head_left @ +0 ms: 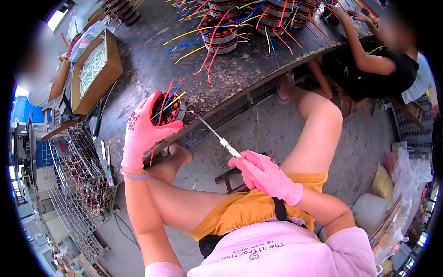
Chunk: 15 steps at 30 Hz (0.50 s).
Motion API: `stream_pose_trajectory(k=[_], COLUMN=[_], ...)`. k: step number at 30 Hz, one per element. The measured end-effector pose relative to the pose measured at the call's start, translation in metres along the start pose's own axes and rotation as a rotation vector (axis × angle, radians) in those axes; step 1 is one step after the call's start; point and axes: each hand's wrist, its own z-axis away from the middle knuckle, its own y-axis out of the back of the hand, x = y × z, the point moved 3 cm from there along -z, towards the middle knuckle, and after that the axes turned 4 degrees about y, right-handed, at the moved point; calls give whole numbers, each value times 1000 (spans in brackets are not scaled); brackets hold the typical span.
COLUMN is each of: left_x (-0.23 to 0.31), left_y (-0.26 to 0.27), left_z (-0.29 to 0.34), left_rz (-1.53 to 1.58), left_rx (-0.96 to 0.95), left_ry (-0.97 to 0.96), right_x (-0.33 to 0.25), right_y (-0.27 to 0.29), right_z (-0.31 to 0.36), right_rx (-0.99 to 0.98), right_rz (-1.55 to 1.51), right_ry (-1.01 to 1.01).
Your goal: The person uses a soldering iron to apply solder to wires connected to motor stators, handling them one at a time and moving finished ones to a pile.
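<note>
My left hand (146, 127), in a pink glove, is closed round a motor stator (174, 112) at the table's near edge. Red, blue and yellow lead wires stick up out of the stator, and one red wire hangs down below the glove. In my right hand (265, 173), also gloved in pink, I grip a slim tool (226, 144) with a thin metal shaft and a white handle. Its tip reaches the stator's right side; whether it touches the windings I cannot tell.
Stacked stators (221, 34) with splayed wires stand at the table's far side. A cardboard box (99, 69) of thin white sleeves sits at the left. One person (383, 62) works at the right, another (50, 87) at the left. Wire-mesh racks (76, 184) stand at the lower left.
</note>
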Motion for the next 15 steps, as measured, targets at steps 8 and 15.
stream_pose_trajectory(k=[8, 15], left_x=[-6, -4], left_y=[-2, -3], left_z=[-1, -1], left_rz=[-23, -29], left_rx=[0, 2], left_ry=[1, 2], right_x=[-4, 5], right_y=[0, 0], right_z=[2, -2], right_rx=[-18, 15], right_rz=[52, -18], right_ry=[18, -5])
